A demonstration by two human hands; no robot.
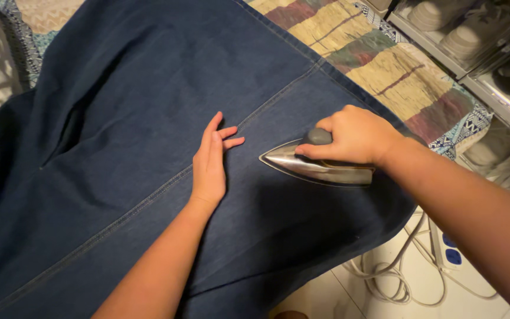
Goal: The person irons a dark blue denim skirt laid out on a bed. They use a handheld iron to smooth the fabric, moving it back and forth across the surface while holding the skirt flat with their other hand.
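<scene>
The iron [320,167] sits flat on the dark blue denim garment [149,118], its pointed metal nose aimed at the fingertips of the left hand [209,168] and stopping near them, with a stitched seam [278,94] running diagonally just beyond both. The right hand [352,137] is clenched around the iron's grey handle, knuckles up, thumb tucked under the front of the grip. The left hand lies open and flat on the cloth, fingers released and stretched ahead, holding nothing but pressing the denim down.

Doing this well seems to call for keeping that flat palm taut against the fabric while its fingertips stay clear of the hot nose (they are close). Gliding the soleplate along the seam rather than across it would likely avoid pushing in a crease.

Beneath the denim, past the right knuckles, a striped patterned blanket [379,59] shows. Below the right wrist, a pale cord [396,277] coils on the tiled floor [326,295] beside a power strip [447,248].
</scene>
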